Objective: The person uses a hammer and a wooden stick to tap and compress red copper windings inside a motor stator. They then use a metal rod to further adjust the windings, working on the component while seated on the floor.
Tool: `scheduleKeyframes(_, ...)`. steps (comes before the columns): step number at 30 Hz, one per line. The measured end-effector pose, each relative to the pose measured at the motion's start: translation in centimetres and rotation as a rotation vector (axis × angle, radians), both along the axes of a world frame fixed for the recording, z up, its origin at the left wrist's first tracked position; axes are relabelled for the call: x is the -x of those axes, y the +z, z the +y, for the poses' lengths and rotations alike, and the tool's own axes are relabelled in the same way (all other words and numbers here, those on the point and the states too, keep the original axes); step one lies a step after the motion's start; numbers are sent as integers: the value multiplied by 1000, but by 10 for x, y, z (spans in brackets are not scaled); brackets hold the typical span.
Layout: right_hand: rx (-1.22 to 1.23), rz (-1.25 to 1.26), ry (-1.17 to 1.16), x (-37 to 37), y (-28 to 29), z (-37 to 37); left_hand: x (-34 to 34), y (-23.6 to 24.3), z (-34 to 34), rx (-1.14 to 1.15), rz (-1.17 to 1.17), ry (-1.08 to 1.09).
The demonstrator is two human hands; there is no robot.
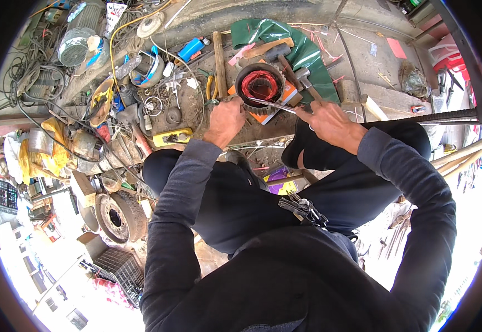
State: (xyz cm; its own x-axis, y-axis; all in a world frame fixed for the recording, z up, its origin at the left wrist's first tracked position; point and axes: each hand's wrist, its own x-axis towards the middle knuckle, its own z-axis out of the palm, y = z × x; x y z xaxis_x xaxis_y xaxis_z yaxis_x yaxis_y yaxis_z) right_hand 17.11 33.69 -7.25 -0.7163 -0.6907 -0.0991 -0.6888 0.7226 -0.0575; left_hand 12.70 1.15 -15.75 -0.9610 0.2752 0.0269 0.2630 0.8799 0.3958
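A motor stator (240, 81) with red winding inside sits on an orange box (263, 118), close in front of my hands. My right hand (332, 123) is closed at the right end of a slim metal rod (271, 104), which crosses the stator's near edge. To the left of the stator, my left hand (226, 119) is closed near the rod's other end; what lies in its fingers is hidden. A hammer (303, 76) has its handle running toward my right hand, and I cannot tell whether they touch. Beside it rests a dark-headed mallet (277, 53).
A green sheet (321, 74) lies beneath the hammers. Left of the stator are a wooden stick (218, 61), a blue cylinder (191, 51) and a yellow tool (172, 137). Cables and an electric motor (80, 41) crowd the far left. A ribbed bar (440, 115) crosses at right.
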Motion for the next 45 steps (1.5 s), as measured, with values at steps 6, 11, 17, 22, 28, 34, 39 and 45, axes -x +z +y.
scheduleKeyframes(6,122,-29,-48,-11,3,-19,0,3,2,64,0,18)
scheduleKeyframes(11,240,-135,-115,-17,1,-35,3,7,2,76,-17,23)
scheduleKeyframes(17,287,-251,-177,-20,5,-45,6,11,1,71,-24,7)
scheduleKeyframes(22,322,-343,-278,-21,12,-48,6,17,4,84,-13,26)
scheduleKeyframes(28,440,-507,-461,-27,14,-56,12,23,4,137,-17,69)
scheduleKeyframes(34,463,-405,-482,-31,11,-64,16,17,4,178,-81,54)
scheduleKeyframes(39,387,-435,-415,-29,13,-64,20,17,-1,169,-81,54)
scheduleKeyframes(45,146,-169,-273,-26,14,-62,23,19,-4,163,-109,48)
